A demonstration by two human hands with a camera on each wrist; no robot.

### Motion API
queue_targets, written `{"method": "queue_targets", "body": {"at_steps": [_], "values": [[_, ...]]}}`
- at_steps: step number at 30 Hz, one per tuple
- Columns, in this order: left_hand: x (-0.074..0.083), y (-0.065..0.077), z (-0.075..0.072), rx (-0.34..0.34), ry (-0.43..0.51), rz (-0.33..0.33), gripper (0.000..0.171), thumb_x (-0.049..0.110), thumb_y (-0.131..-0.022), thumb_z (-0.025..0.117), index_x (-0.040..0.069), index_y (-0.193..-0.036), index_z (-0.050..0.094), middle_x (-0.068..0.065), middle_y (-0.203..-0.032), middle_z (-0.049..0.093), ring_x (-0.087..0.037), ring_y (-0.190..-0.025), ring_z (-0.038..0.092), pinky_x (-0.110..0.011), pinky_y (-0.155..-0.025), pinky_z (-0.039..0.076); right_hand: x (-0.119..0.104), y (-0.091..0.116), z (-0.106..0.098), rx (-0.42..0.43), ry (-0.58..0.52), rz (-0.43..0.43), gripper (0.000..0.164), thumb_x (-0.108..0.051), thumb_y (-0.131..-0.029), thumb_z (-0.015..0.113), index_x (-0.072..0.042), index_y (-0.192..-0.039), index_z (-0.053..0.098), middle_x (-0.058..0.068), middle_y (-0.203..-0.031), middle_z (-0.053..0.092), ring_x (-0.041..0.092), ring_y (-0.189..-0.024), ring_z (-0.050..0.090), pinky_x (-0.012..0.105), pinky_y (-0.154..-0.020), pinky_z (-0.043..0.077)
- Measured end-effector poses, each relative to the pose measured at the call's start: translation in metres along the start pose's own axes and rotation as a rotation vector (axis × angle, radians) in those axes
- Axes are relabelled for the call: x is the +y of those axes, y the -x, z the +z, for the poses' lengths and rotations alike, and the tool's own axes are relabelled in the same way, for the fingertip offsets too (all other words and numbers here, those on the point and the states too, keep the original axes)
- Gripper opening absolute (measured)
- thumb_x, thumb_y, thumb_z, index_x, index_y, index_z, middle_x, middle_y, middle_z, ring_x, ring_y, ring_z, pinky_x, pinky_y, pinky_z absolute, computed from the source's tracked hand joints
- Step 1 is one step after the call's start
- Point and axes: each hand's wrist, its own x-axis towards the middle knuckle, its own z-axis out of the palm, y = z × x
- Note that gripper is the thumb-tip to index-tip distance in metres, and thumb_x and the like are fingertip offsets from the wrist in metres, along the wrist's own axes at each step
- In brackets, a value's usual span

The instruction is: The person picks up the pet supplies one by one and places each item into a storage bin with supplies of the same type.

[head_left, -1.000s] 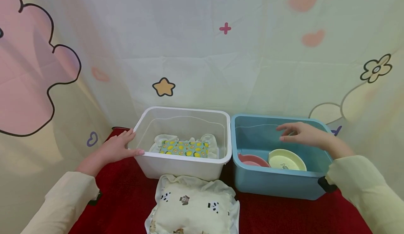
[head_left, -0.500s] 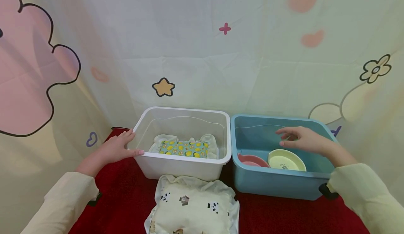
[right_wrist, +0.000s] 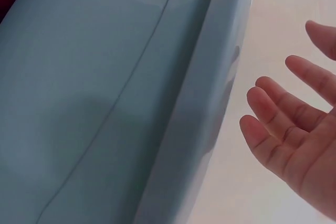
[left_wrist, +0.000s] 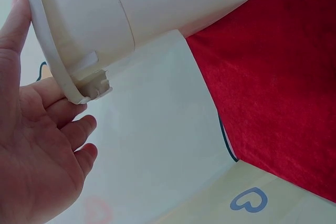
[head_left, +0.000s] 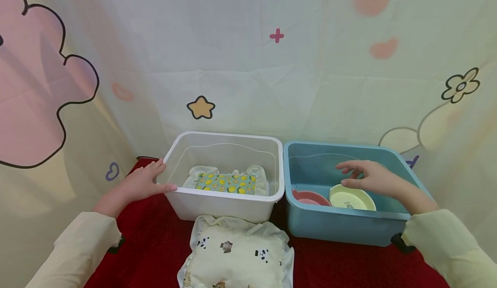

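In the head view my left hand point(head_left: 146, 183) rests on the near left corner of a white plastic bin point(head_left: 221, 204), its thumb along the front rim and its fingers at the left rim. The left wrist view shows the bin's rim point(left_wrist: 46, 35) against that hand. Inside the bin lies a small ruffled pillow with a lemon print point(head_left: 226, 183). My right hand point(head_left: 372, 176) hovers over a blue bin point(head_left: 345, 225) with loosely bent fingers and holds nothing. Below it in that bin are a pale yellow dish point(head_left: 349, 198) and a pink dish point(head_left: 309, 197), partly hidden by the front rim.
A cream ruffled pillow with animal prints point(head_left: 240, 253) lies in front of the white bin on the red cloth point(head_left: 155, 245). The two bins stand side by side. Behind them hangs a printed curtain point(head_left: 248, 85).
My right hand has come down and slightly left over the blue bin, nearer the yellow dish. The left hand stays on the white bin's rim.
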Motion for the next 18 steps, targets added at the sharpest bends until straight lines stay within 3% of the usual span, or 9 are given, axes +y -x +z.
{"method": "queue_targets", "body": {"at_steps": [12, 18], "values": [[0.002, 0.001, 0.0, 0.006, 0.0, 0.006, 0.098, 0.059, -0.071, 0.059, -0.004, -0.137, 0.023, -0.03, -0.141, 0.018, -0.051, -0.124, 0.023, -0.067, -0.089, 0.03, -0.009, 0.003, 0.013, 0.059, -0.02, -0.095, 0.044, -0.025, -0.083, 0.061, -0.005, -0.121, 0.051, 0.012, -0.113, 0.057, 0.005, -0.083, 0.054, 0.022, -0.064, 0.048], [0.0, 0.0, 0.0, 0.004, -0.008, 0.004, 0.098, 0.06, -0.071, 0.059, -0.004, -0.137, 0.023, -0.031, -0.141, 0.018, -0.051, -0.125, 0.021, -0.067, -0.09, 0.028, -0.016, 0.004, 0.018, 0.067, -0.031, -0.123, 0.044, -0.025, -0.083, 0.061, -0.006, -0.121, 0.051, 0.011, -0.114, 0.058, 0.004, -0.084, 0.054, 0.022, -0.067, 0.048]]}}
